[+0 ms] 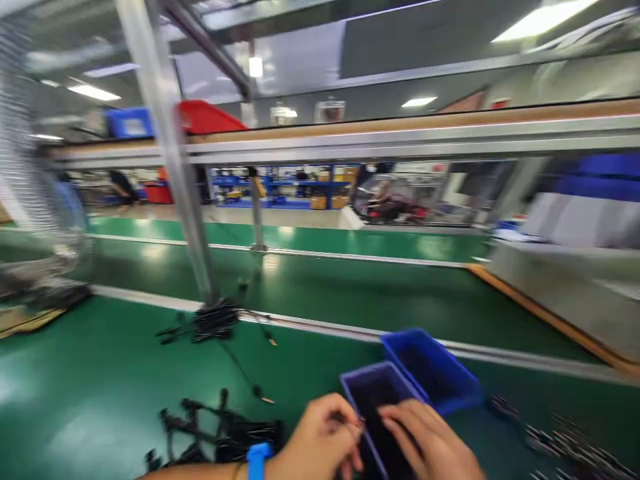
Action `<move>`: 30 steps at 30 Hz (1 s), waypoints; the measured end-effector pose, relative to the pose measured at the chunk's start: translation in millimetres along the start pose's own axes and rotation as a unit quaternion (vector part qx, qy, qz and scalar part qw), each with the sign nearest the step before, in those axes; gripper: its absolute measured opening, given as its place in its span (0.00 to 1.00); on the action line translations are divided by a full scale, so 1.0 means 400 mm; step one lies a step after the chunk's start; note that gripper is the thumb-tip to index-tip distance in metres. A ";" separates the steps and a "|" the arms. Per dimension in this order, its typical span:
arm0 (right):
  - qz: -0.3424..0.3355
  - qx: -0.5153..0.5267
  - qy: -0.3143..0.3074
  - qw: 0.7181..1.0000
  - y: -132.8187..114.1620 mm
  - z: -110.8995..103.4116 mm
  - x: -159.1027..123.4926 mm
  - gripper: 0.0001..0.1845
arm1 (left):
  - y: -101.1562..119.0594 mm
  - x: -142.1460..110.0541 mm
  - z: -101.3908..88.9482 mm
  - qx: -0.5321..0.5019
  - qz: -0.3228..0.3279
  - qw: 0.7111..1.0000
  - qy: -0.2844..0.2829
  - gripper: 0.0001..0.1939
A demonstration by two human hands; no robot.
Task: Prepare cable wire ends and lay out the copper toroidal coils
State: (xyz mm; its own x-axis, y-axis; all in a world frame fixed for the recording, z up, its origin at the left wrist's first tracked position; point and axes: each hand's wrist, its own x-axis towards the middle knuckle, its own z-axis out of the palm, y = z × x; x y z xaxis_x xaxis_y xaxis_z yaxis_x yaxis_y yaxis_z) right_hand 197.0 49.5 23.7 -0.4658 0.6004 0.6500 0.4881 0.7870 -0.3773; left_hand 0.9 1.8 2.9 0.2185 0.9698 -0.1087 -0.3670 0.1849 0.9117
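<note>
Hands at six o'clock; black cable bundle (215, 433) at eight, within reach. Left hand (313, 440) pinches a thin wire end (353, 421) over a dark-blue plastic bin (379, 400); open right hand (430, 443) rests on its rim, seemingly steadying it. Loose dark parts (565, 433) at four o'clock.

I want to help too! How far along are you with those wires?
Done: hard to tell, since the front blue bin looks dark inside. In hand: the left hand pinches a thin wire at that bin's rim, with the right hand over the bin. Left: a black wire bunch on the green bench, and a blurred dark pile.
</note>
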 end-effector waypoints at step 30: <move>0.037 -0.007 -0.057 0.998 -0.141 -0.040 0.019 0.14 | 0.030 -0.019 0.019 0.148 0.031 0.986 0.066 0.08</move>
State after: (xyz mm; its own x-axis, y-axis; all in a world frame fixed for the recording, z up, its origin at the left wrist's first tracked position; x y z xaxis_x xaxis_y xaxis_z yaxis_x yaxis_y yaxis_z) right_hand 177.6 7.4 60.3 -0.5084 0.6690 0.5422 0.5343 0.7389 -0.4106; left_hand 1.7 -4.4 17.7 0.0776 0.9937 -0.0808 -0.0916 0.0878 0.9919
